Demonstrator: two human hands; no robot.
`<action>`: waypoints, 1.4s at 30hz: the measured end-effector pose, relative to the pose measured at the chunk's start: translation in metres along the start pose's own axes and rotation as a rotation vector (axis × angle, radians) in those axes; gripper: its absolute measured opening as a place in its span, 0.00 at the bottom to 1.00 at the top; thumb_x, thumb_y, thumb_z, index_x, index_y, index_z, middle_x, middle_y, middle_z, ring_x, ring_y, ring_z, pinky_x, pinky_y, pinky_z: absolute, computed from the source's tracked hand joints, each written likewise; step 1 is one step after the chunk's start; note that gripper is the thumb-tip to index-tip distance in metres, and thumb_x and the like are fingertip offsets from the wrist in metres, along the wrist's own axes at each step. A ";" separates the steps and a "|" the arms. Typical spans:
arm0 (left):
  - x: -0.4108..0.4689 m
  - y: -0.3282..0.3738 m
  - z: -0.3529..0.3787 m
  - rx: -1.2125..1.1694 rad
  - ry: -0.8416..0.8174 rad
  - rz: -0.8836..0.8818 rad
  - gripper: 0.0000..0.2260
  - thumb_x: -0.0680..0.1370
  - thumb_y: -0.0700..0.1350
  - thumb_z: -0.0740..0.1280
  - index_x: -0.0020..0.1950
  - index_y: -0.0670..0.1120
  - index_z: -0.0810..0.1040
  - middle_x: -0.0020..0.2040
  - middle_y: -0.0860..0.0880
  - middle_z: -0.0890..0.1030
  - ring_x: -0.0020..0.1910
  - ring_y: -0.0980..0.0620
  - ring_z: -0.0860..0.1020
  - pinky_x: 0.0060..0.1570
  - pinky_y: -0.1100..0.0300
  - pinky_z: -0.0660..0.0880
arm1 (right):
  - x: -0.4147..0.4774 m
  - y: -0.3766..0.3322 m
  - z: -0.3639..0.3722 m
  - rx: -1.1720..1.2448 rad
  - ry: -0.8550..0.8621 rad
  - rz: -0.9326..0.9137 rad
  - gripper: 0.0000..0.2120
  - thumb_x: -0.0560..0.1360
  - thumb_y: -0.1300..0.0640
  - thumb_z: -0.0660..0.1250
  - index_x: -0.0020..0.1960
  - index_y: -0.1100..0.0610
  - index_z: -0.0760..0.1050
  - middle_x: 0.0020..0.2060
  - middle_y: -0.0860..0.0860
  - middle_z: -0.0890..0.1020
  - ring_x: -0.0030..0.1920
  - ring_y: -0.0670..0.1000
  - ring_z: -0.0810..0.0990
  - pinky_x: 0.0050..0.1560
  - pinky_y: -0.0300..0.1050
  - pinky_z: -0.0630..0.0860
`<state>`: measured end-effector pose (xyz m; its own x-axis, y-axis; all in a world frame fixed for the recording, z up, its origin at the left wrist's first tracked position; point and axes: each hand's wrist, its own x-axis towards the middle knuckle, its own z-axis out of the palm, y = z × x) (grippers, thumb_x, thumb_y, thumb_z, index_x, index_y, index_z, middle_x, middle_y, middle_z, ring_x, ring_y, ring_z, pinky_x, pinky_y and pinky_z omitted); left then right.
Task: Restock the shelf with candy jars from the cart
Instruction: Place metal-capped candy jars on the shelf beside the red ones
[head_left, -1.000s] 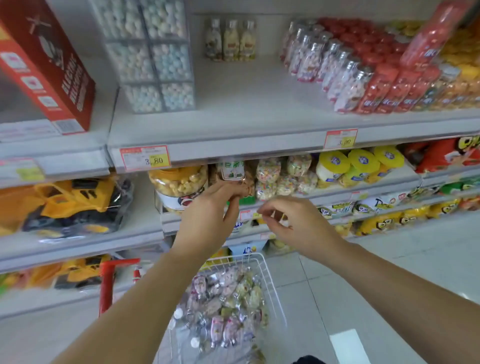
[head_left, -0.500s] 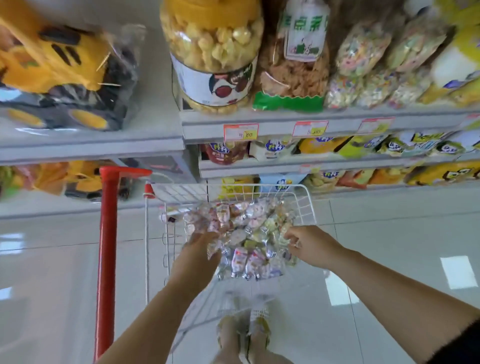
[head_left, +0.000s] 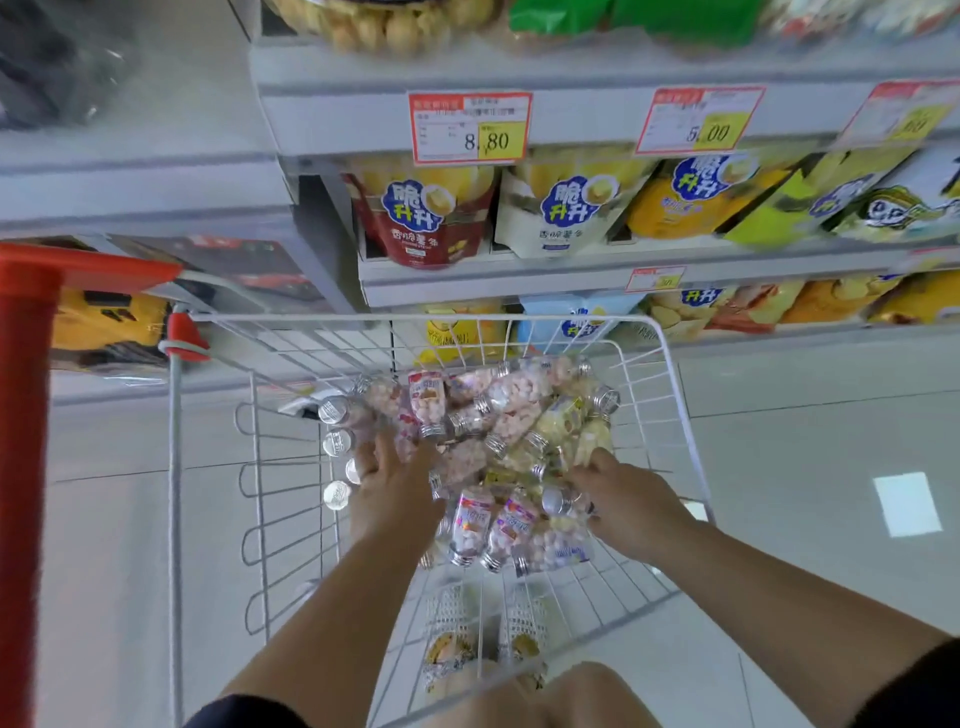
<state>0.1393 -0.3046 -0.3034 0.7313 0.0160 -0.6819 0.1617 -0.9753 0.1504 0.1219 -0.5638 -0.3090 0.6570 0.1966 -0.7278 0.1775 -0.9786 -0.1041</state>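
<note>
left hand (head_left: 393, 491), right hand (head_left: 626, 501): on candy jars (head_left: 498, 410) | jars: in cart (head_left: 670, 364)

Arms outstretched downward; left hand (head_left: 396, 488), right hand (head_left: 626, 500) fingertips hidden.

We see a heap of small clear candy jars (head_left: 483, 452) with silver screw caps, filled with pink, white and pale yellow sweets. They lie jumbled on their sides across the middle of the white wire cart (head_left: 670, 395).
</note>
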 end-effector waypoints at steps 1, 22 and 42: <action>0.003 0.003 0.001 -0.005 -0.006 -0.013 0.27 0.76 0.56 0.71 0.72 0.60 0.64 0.77 0.45 0.47 0.78 0.36 0.48 0.61 0.42 0.76 | 0.001 -0.001 0.000 -0.023 0.014 0.001 0.22 0.76 0.56 0.65 0.70 0.48 0.67 0.59 0.51 0.69 0.50 0.55 0.79 0.40 0.46 0.71; -0.086 0.006 -0.087 -0.367 0.084 -0.008 0.22 0.68 0.65 0.71 0.54 0.52 0.82 0.58 0.51 0.75 0.54 0.48 0.78 0.51 0.55 0.77 | -0.106 -0.018 -0.101 0.910 0.164 -0.005 0.11 0.73 0.49 0.74 0.52 0.51 0.77 0.47 0.44 0.84 0.50 0.43 0.82 0.56 0.47 0.78; -0.311 0.142 -0.353 -1.111 0.386 0.365 0.12 0.74 0.59 0.72 0.50 0.53 0.81 0.39 0.55 0.82 0.38 0.50 0.81 0.48 0.48 0.81 | -0.322 0.000 -0.379 1.420 0.845 -0.304 0.08 0.79 0.57 0.68 0.58 0.50 0.76 0.50 0.45 0.85 0.53 0.46 0.83 0.58 0.48 0.78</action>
<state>0.1690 -0.3704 0.1829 0.9692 0.0298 -0.2446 0.2450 -0.2225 0.9436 0.1876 -0.6041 0.1822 0.9911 -0.1107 -0.0738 -0.0833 -0.0844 -0.9929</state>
